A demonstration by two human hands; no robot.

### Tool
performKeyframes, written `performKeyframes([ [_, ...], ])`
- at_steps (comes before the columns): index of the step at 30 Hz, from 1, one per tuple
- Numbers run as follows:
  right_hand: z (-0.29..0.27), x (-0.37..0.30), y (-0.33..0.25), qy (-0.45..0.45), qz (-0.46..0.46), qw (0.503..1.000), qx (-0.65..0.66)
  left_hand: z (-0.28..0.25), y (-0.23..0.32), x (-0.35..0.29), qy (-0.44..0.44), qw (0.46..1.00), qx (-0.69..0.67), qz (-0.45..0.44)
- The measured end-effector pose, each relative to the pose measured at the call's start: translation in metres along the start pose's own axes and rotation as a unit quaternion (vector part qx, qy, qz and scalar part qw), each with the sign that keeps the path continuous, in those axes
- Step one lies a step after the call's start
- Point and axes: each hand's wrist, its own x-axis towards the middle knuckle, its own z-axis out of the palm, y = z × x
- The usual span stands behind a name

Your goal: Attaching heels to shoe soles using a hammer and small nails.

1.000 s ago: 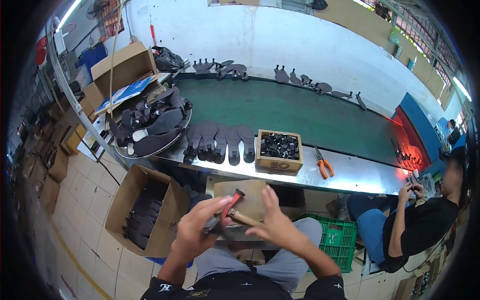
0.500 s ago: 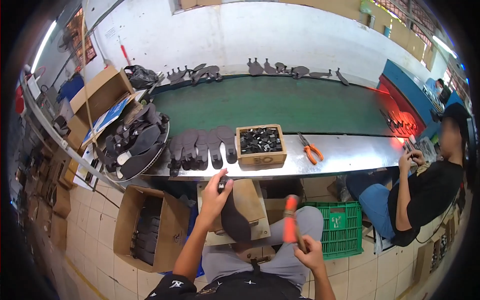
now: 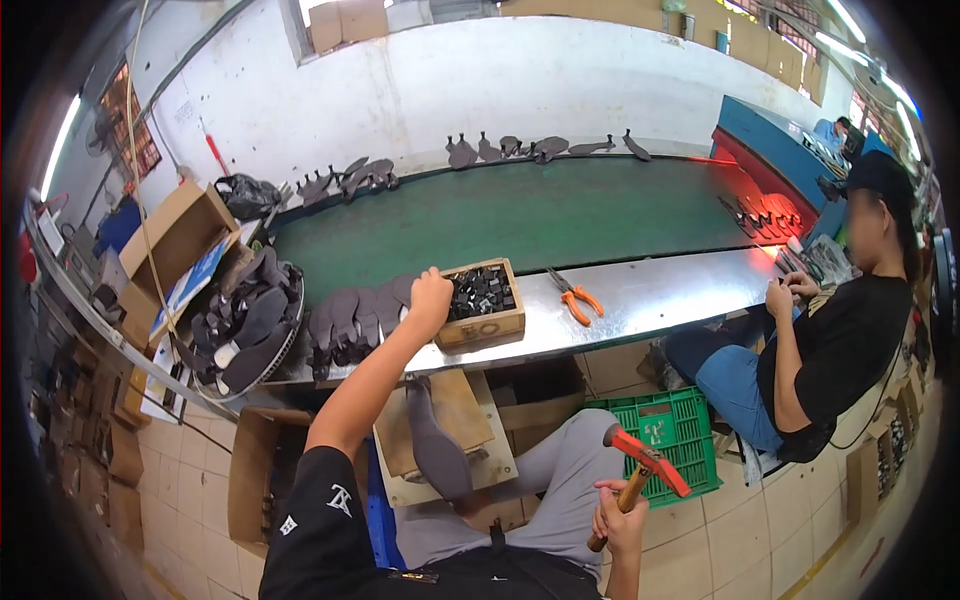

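Observation:
My left hand [image 3: 432, 300] reaches over the left edge of a small wooden box [image 3: 482, 328] filled with small black pieces [image 3: 487, 291]. Its fingertips are turned away from me, so what they hold, if anything, is hidden. In my right hand [image 3: 622, 520] is a hammer [image 3: 632, 488] with a wooden handle and a red-orange head, raised beside my right knee. A dark shoe sole [image 3: 437, 445] lies lengthwise on a wooden block [image 3: 476, 405] on a pale board at my lap, with neither hand touching it. More dark soles [image 3: 343, 318] lie in a row left of the box.
Orange-handled pliers [image 3: 574, 296] lie on the metal bench edge [image 3: 650, 290]. Behind is a green belt [image 3: 500, 210] with soles along its far side. A round basket of soles [image 3: 250, 330] stands left. A co-worker [image 3: 830, 350] sits right, beyond a green crate [image 3: 690, 430].
My left hand has left the sole and moved up to the wooden box. The sole now lies alone on the block. The hammer has tilted and moved right, and the view has shifted.

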Motion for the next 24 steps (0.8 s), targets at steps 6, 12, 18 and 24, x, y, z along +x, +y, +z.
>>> performKeyframes([
  [6, 0.001, 0.005, 0.003, -0.040, -0.005, 0.999, -0.024, -0.027, -0.013, 0.012, -0.074, 0.987, -0.125, -0.075],
  [12, 0.018, 0.023, -0.008, -0.100, -0.052, 0.993, -0.042, -0.034, -0.045, -0.010, 0.040, 0.883, -0.456, -0.105],
  [18, 0.066, 0.049, -0.057, -0.141, -0.105, 0.983, -0.055, -0.167, 0.010, -0.091, 0.049, 0.639, -0.764, -0.076],
  [24, 0.138, 0.060, -0.103, -0.204, -0.211, 0.954, -0.058, -0.245, 0.026, -0.187, 0.093, 0.564, -0.820, -0.020],
])
